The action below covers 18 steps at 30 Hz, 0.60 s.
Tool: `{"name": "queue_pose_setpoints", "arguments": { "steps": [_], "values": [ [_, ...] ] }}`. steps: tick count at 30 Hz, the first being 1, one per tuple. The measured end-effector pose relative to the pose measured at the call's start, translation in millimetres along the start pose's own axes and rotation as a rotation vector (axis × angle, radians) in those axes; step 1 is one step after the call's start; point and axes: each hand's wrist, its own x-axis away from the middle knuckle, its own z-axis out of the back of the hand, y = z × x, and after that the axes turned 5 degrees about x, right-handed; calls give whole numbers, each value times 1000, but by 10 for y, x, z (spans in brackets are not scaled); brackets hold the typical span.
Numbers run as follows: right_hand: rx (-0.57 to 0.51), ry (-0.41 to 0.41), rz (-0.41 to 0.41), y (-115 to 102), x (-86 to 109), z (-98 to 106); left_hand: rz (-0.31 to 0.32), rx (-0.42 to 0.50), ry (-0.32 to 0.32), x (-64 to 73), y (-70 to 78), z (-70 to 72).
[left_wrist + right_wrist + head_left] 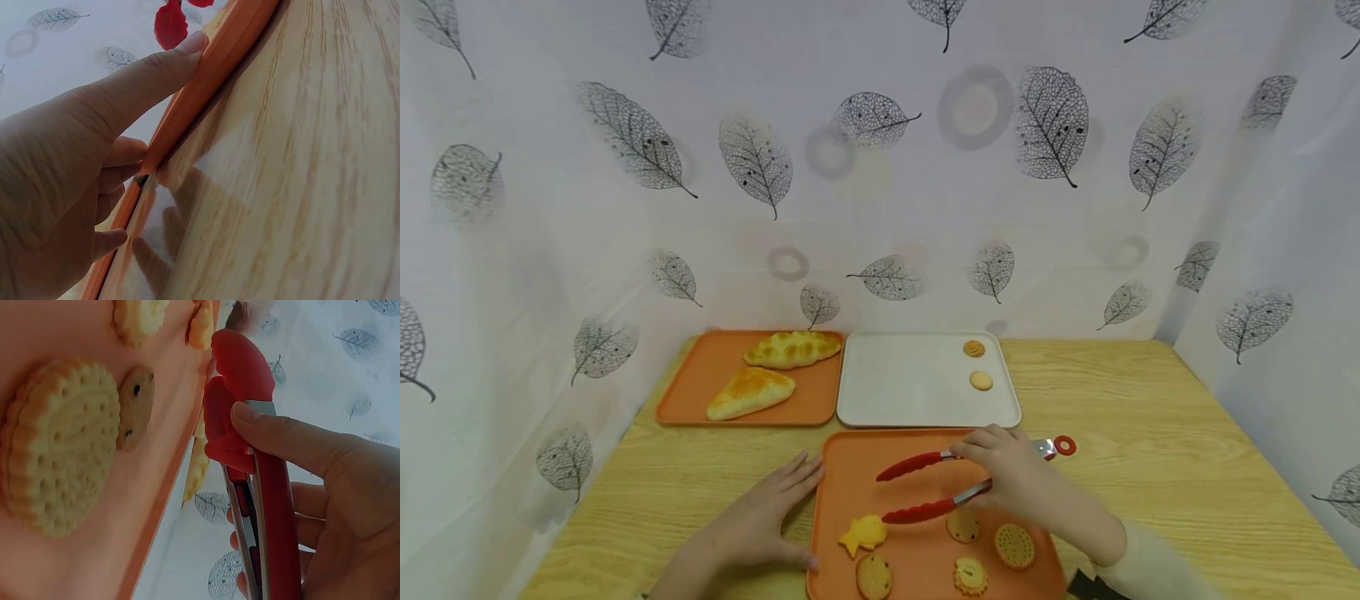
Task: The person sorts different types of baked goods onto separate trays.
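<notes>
My right hand grips a pair of red-tipped metal tongs, their arms spread apart with nothing between them. The tongs' tips hang over the near orange tray, pointing left. On that tray lie a fish-shaped cookie, an oval cookie, a round dotted sandwich cookie, a cookie with dark chips and a scalloped cookie. With fingers extended, my left hand touches the tray's left edge; in the left wrist view its thumb rests against the rim.
A white tray behind holds two small cookies at its right side. Left of it, another orange tray bears a triangular pastry and a braided bread. Leaf-patterned curtains enclose the wooden table.
</notes>
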Motion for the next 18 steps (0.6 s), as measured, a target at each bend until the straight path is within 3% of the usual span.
{"name": "queue_pose_setpoints", "arguments": {
  "steps": [6, 18],
  "values": [
    [-45, -83, 37, -116, -23, -63, 3, 3, -6, 2, 6, 3],
    [17, -89, 83, -204, -111, -125, 8, -1, -14, -12, -2, -1]
  ]
}}
